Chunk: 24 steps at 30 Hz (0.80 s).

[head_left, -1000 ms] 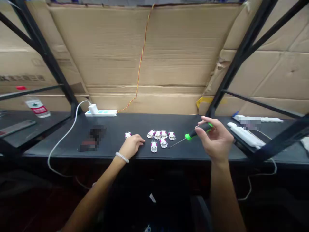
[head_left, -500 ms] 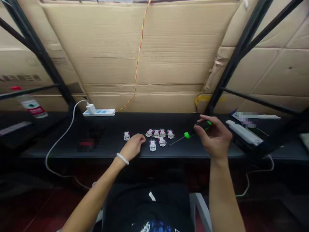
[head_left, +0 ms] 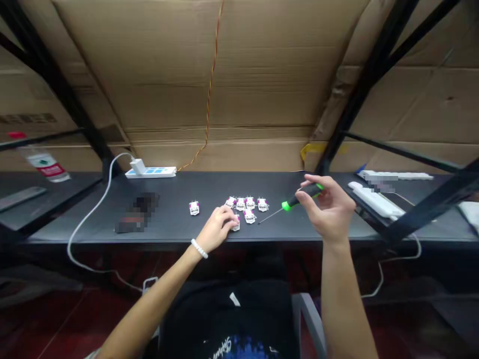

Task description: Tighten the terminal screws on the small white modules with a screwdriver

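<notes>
"What's in your right hand?"

"My right hand (head_left: 329, 209) is closed on a screwdriver (head_left: 294, 201), its black-and-green handle pinched between thumb and fingers above the desk (head_left: 168, 199). The shaft slants down to the left and toward me, with its tip just right of the inner part (head_left: 249, 216). I can't tell whether the tip touches the desk."

"And the left?"

"My left hand (head_left: 216, 230), the one with the white bracelet (head_left: 199, 249), is at the near part (head_left: 236, 223). My fingers are bent over its left side and cover some of it; I can't tell whether they grip it or only rest there."

"Where are the other pieces?"

"A row of four white-and-purple parts (head_left: 250, 203) lies a little farther off, beyond the near part and the inner part. The inner part sits to the right of the near one. One lone part (head_left: 194, 208) lies well apart, left of the row."

"What's around them?"

"On the far left there's a power strip (head_left: 159, 172) with a white plug (head_left: 137, 166) in it, and a white cable (head_left: 87, 218) runs from the plug over the near edge. A bottle (head_left: 50, 168) with a red cap stands tilted in my view, farther left past the black frame (head_left: 71, 107)."
</notes>
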Available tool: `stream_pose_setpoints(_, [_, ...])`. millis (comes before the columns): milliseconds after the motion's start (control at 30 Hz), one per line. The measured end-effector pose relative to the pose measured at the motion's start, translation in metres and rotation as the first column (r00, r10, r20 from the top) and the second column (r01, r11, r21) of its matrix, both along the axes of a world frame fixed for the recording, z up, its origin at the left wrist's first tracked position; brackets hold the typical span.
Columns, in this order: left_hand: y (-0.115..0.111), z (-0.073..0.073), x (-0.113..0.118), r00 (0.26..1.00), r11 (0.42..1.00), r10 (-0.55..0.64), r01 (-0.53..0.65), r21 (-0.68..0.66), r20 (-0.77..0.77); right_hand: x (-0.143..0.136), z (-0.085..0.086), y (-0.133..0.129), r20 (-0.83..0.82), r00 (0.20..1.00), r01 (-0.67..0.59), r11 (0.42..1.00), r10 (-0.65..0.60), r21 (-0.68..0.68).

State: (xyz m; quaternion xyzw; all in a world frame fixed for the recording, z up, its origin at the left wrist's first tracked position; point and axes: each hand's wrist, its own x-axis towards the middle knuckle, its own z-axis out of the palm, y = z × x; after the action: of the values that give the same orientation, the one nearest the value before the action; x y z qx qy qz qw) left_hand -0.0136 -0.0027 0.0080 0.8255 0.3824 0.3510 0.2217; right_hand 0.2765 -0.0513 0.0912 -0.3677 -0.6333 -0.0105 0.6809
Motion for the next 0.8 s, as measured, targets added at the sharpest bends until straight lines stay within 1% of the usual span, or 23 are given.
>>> stream_pose_setpoints(167, [0.0007, -0.0026, 0.0024, 1.0, 1.0, -0.011, 0.011, -0.011, -0.017, -0.0004, 0.0001, 0.0012, 0.022, 1.0, -0.013, 1.0, 0.013, 0.01])
stream_pose_setpoints(500, [0.0007, -0.0058, 0.0025, 0.999, 1.0, -0.008, 0.008, 0.012, -0.04, -0.0028, 0.0012, -0.0006, 0.015, 1.0, -0.003, 1.0, 0.003, -0.025])
stream_pose_setpoints(633, [0.0, -0.0064, 0.0032, 0.999, 0.999, -0.006, 0.008, 0.04, -0.038, -0.0043, 0.001, -0.0003, 0.019, 1.0, -0.015, 1.0, 0.015, -0.028])
stream_pose_setpoints(800, [-0.0063, -0.003, 0.0044, 0.997, 0.996, -0.021, 0.027, 0.088, -0.071, -0.0057, 0.0009, -0.0008, 0.019, 0.999, -0.045, 0.999, 0.045, -0.019])
